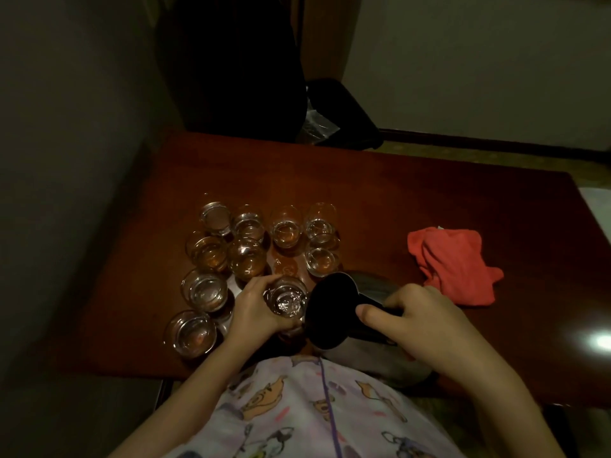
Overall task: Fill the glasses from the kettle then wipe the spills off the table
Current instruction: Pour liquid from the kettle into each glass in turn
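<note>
My left hand (254,307) curls round a small glass (286,300) near the front edge of the dark red table (413,200), fingers and thumb wrapped about its side, and water glitters inside it. My right hand (420,320) grips the black handle of the kettle (334,312), thumb laid along the top, and the kettle is tipped to the left so its mouth sits just beside the rim of the glass I hold. Nine more glasses (248,259) stand in loose rows behind and to the left of that one, all holding liquid. Between them, just behind the held glass, a small puddle (286,268) shines on the wood. A crumpled red cloth (454,264) lies on the table, well apart to the right of the kettle. My patterned shirt (297,414) fills the bottom of the view.
</note>
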Tool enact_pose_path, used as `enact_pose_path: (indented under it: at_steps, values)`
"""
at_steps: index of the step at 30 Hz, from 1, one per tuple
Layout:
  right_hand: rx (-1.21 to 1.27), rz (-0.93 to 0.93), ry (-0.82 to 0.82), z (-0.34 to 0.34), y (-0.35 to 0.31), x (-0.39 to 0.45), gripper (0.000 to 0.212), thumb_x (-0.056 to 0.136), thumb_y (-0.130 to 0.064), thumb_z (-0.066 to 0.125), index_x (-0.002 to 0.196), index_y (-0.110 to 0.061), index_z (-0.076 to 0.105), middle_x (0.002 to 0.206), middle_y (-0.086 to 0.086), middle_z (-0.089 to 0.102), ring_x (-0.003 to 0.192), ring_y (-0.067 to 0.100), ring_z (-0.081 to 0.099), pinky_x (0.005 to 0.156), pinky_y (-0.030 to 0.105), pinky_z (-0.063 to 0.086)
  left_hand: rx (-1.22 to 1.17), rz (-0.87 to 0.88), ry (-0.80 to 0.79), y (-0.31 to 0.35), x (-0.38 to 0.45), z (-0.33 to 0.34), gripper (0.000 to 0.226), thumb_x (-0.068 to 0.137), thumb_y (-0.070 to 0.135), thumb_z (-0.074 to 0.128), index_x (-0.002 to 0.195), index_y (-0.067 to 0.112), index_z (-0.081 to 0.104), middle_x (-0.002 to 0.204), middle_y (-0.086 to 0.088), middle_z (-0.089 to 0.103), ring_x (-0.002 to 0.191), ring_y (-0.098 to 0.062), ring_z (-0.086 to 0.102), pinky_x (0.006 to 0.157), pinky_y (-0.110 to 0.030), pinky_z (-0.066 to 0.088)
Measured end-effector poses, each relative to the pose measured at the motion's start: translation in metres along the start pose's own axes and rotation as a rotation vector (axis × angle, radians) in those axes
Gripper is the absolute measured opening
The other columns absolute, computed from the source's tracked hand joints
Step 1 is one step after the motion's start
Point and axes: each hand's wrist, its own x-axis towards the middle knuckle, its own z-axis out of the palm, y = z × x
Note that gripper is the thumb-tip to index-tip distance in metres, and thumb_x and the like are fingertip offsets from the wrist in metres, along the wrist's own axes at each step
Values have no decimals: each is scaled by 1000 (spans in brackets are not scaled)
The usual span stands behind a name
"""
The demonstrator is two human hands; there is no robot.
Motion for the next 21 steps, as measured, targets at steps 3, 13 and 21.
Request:
enact_pose_path:
  at_steps: [3, 13, 21]
  values:
    - [7, 0, -5, 1, 1, 0, 64, 69, -67, 43, 60, -4, 56, 52, 4, 45, 50, 23, 43, 54, 34, 32, -8, -19, 1, 0, -1, 0, 84, 45, 28, 92, 120, 16, 57, 115, 7, 53, 99, -4, 47, 73, -4, 32]
    - [0, -7, 9, 1, -3, -1, 62, 73, -63, 48, 62, -2, 55, 51, 5, 44, 49, 22, 42, 54, 34, 32, -63, -36, 6, 5, -3, -2, 80, 47, 22, 91, 120, 19, 56, 110, 13, 47, 101, -4, 47, 75, -6, 33]
    - [-11, -6, -6, 0, -3, -2, 52, 75, -61, 49, 53, -13, 46, 49, 1, 37, 45, 18, 33, 53, 32, 27, -72, -41, 14, 3, -4, 0, 81, 46, 23, 92, 119, 20, 57, 112, 11, 51, 100, -5, 49, 78, -12, 38]
